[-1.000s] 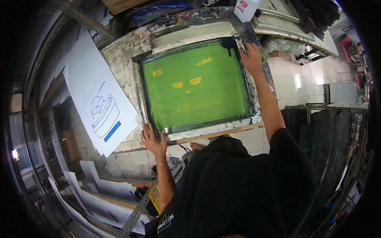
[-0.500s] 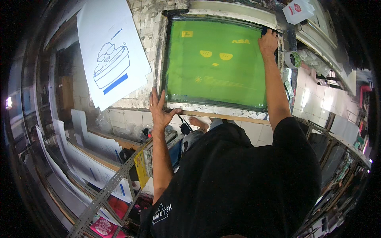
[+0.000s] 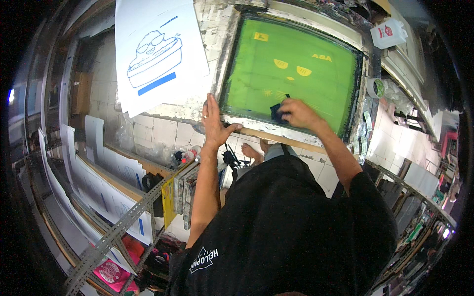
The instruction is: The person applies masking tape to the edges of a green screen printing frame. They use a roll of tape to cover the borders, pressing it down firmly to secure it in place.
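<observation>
Two bare hands work at a green screen, which lies flat on the desk (image 3: 210,27) in front of the person. The screen (image 3: 296,42) sits inside a white, stained frame (image 3: 259,123) and shows some yellow shapes, among them two half-rounds (image 3: 280,64) near its middle. The right hand (image 3: 298,113) is over the near part of the screen, with its fingers closed together on a dark cloth (image 3: 277,113); the cloth is on the green surface, close to the near bar of the frame. The left hand (image 3: 216,123) is spread at the near left corner of the frame: its fingers point away from the person, its thumb stands apart toward the right, and nothing is clamped in it. How firmly it presses, I cannot tell. To the left of the frame lies a white sheet (image 3: 160,91) with a blue line drawing and a blue bar. Beyond the right side of the frame are a roll (image 3: 371,88) with green inside and, farther away, a whitish jug (image 3: 388,33).
</observation>
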{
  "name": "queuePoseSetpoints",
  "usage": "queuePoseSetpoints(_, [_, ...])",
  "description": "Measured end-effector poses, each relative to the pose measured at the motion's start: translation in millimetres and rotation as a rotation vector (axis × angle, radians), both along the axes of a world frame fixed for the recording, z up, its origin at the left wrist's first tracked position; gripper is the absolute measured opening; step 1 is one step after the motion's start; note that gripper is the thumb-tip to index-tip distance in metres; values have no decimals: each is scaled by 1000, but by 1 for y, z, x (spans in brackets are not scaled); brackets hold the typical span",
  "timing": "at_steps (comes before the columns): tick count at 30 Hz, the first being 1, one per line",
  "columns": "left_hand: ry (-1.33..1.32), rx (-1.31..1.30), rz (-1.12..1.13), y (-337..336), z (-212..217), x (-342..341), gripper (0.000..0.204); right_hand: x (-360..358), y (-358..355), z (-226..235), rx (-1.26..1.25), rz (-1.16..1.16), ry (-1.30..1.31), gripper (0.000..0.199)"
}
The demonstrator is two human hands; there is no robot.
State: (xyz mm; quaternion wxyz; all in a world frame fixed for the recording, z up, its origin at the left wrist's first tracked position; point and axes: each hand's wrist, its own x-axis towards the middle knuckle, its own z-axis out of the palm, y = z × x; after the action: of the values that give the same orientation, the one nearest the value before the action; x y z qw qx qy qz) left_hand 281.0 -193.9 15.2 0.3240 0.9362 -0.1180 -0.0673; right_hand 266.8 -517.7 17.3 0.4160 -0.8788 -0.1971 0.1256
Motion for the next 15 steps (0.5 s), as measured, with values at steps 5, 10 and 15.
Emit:
queuePoseSetpoints(5, [49,100,20,-2,3,-1,132,12,65,-17,-140,73,-140,19])
queuePoseSetpoints(10, [6,79,19,0,3,-2,131,55,154,-47,-43,-67,-299,18])
queuePoseSetpoints(15, [63,115,29,-4,9,-3,133,54,156,-30,-135,-68,-251,15])
